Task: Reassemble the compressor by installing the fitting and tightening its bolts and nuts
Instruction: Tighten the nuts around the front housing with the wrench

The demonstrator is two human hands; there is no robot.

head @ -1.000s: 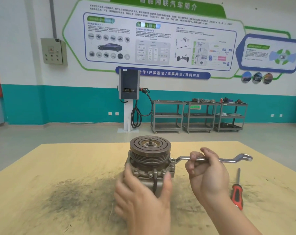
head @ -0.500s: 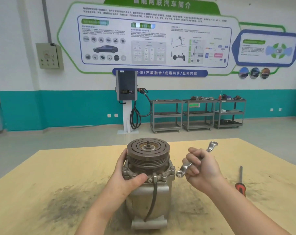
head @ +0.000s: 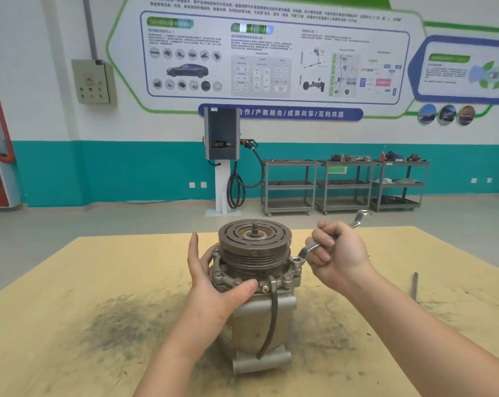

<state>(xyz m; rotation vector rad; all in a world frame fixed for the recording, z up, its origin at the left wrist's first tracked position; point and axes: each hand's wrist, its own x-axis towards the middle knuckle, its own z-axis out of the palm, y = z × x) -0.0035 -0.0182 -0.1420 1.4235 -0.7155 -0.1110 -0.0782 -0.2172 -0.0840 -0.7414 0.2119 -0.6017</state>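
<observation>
Now the right hand (head: 338, 255) has its fingers (head: 318, 253) curled tight round the shank of the ring spanner (head: 309, 249), whose ring end sits down over a bolt (head: 296, 260) on the right side of the flange. Half a second ago that ring hung just clear of the flange; a second ago the handle lay out level to the right, so the tool has been lifted and reseated for a fresh stroke. The left hand (head: 214, 282) braces the compressor (head: 255, 285), fingers spread along the far-left side and thumb pressed on the front of the flange ring. The compressor stands upright at the middle of the counter (head: 70, 310), pulley uppermost. Tightening looks mid-way; a screwdriver (head: 415, 285) lies well apart at the right.
</observation>
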